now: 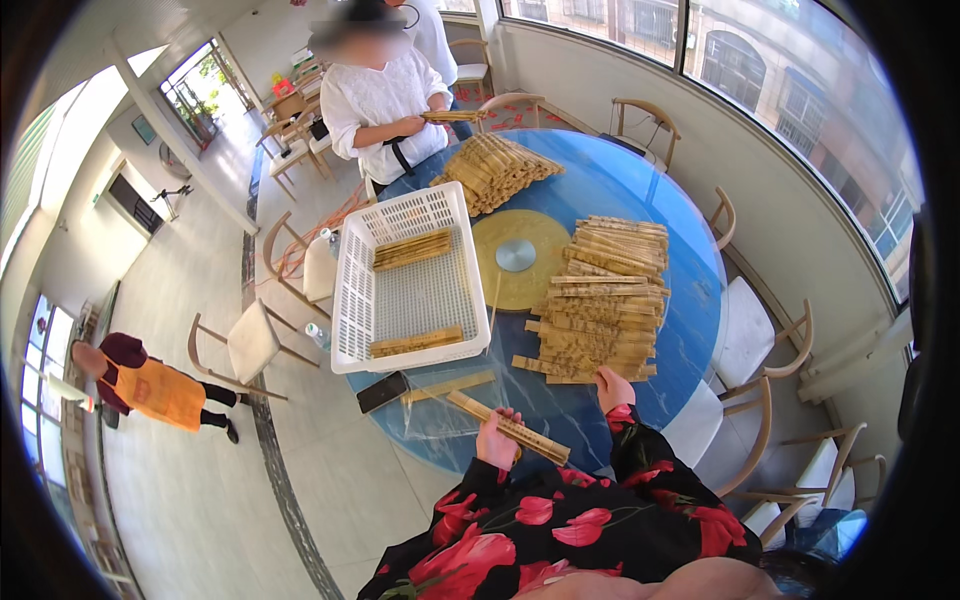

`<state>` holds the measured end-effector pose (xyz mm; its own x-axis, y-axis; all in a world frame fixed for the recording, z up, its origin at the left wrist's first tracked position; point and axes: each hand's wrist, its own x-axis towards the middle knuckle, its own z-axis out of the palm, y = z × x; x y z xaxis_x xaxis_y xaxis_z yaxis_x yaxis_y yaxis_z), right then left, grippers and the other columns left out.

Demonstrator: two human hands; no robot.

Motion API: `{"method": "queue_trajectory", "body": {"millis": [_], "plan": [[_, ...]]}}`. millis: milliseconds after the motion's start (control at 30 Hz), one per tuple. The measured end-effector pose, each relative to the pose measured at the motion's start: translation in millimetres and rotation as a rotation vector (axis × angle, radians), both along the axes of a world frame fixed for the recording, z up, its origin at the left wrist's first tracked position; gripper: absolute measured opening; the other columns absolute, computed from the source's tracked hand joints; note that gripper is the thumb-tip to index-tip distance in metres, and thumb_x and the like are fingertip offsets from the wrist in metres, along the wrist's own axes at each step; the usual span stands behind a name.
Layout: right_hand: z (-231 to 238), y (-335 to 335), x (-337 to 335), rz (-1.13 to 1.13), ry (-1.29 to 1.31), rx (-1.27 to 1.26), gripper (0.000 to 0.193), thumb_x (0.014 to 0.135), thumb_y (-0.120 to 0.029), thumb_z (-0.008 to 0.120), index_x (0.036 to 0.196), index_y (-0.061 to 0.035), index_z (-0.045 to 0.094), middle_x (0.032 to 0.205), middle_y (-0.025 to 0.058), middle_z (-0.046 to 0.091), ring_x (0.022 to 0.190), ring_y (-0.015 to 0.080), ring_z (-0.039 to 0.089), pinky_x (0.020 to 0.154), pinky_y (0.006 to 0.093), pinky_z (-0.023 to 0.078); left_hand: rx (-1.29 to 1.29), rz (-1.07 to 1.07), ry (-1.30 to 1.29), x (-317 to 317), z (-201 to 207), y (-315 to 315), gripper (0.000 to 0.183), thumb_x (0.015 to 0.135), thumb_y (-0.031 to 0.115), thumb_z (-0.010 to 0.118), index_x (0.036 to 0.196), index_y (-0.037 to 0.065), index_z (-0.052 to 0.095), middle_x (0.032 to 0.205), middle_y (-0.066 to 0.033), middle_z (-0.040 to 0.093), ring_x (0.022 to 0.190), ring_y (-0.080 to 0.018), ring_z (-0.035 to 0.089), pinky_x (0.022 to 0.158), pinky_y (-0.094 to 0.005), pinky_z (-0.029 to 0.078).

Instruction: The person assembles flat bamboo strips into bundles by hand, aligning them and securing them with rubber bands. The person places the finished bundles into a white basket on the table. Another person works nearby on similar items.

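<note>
My left hand (497,440) is closed round a small stack of flat, yellow-brown bamboo strips (540,442), held slantwise over the near table edge. At the near end of a large pile of bamboo strips (605,300), my right hand (614,389) has its fingers pinched on the edge of a strip; the fingertips are partly hidden. The pile spreads over the right of the blue round table (695,290). Left of it stands a white plastic basket (345,290) holding strip bundles (412,250) at its far and near sides.
A second strip heap (500,168) lies at the far side, by a person in white (385,110) holding strips. A yellow turntable (485,230) sits mid-table. Near the left edge lie a black phone (383,392) and clear plastic film (440,415). Chairs (255,340) surround the table.
</note>
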<state>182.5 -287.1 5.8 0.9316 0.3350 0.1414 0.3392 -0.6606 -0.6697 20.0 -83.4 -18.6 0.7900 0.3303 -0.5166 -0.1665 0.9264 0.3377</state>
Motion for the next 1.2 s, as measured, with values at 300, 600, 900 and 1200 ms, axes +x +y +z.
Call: {"method": "queue_trajectory", "body": {"millis": [300, 600, 900, 1200], "plan": [[90, 26, -39, 0.180, 0.628, 0.571, 0.041, 0.083, -0.007, 0.062, 0.122, -0.0008, 0.047, 0.081, 0.0038, 0.055, 0.061, 0.0079, 0.055, 0.052, 0.0229, 0.044, 0.062, -0.114, -0.050, 24, 61, -7, 0.022, 0.095, 0.025, 0.048, 0.106, 0.006, 0.049, 0.105, -0.0069, 0.055, 0.100, -0.0237, 0.053, 0.093, -0.0420, 0.041], [150, 55, -77, 0.401, 0.223, 0.287, 0.060, 0.073, -0.004, 0.062, 0.131, -0.0077, 0.046, 0.092, 0.0156, 0.053, 0.079, 0.0324, 0.055, 0.070, 0.0359, 0.046, 0.115, -0.145, -0.084, 29, 125, -18, 0.025, 0.097, 0.026, 0.042, 0.115, 0.009, 0.045, 0.108, -0.0056, 0.056, 0.101, -0.0198, 0.054, 0.090, -0.0368, 0.043], [140, 80, -86, 0.406, 0.051, 0.216, 0.051, 0.075, -0.005, 0.059, 0.125, -0.0048, 0.050, 0.093, 0.0171, 0.053, 0.082, 0.0351, 0.056, 0.070, 0.0386, 0.047, 0.130, -0.167, -0.142, 25, 103, -16, 0.036, 0.099, 0.036, 0.035, 0.118, 0.008, 0.046, 0.114, -0.0085, 0.056, 0.108, -0.0228, 0.053, 0.095, -0.0379, 0.040], [133, 84, -90, 0.452, -0.190, 0.044, 0.049, 0.074, -0.011, 0.064, 0.121, -0.0045, 0.052, 0.100, 0.0148, 0.054, 0.096, 0.0348, 0.052, 0.083, 0.0406, 0.043, 0.197, -0.090, -0.132, 29, 81, -9, 0.027, 0.097, 0.030, 0.044, 0.110, 0.006, 0.047, 0.109, -0.0089, 0.056, 0.102, -0.0226, 0.054, 0.091, -0.0370, 0.043]]}}
